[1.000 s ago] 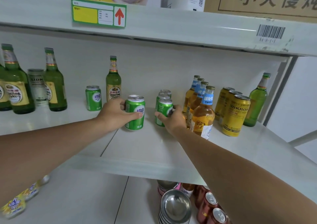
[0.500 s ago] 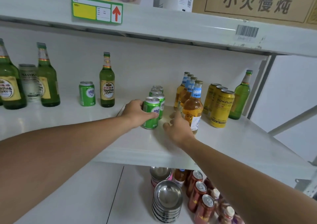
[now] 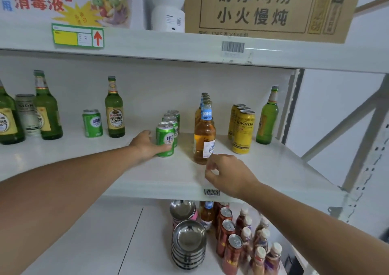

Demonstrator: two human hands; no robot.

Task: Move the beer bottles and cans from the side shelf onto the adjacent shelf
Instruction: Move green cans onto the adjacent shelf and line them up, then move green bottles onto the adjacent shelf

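My left hand (image 3: pixel 145 146) is wrapped around the front green can (image 3: pixel 165 139), thumb side behind it and fingers (image 3: pixel 166 148) curling across its lower front, while the can stands upright on the white shelf (image 3: pixel 160 175). Two more green cans (image 3: pixel 171 120) stand in a row right behind it, touching or nearly so. My right hand (image 3: pixel 228 174) hovers just in front of the amber bottle (image 3: pixel 204 135) with the blue neck label; its fingers (image 3: pixel 210 166) are loosely curled and hold nothing, the tips close to the bottle's base, though I cannot tell whether they touch it. More bottles of the same kind line up behind that one. To the right of them stands a row of yellow cans (image 3: pixel 244 134), and beyond those a single green bottle (image 3: pixel 267 117) near the shelf's right upright. On the neighbouring shelf section to the left stand a lone green can (image 3: pixel 92 123), a green bottle with a cream label (image 3: pixel 114 109) just beside it, and farther left two more green bottles (image 3: pixel 47 108) with a silver can (image 3: pixel 27 114) between them. Above, a cardboard box (image 3: pixel 269 7) with printed characters sits on the upper shelf, beside a white container (image 3: pixel 167 5). Below, a stack of steel bowls (image 3: pixel 188 243) stands beside red cans (image 3: pixel 228 234) and small capped bottles (image 3: pixel 261 251).
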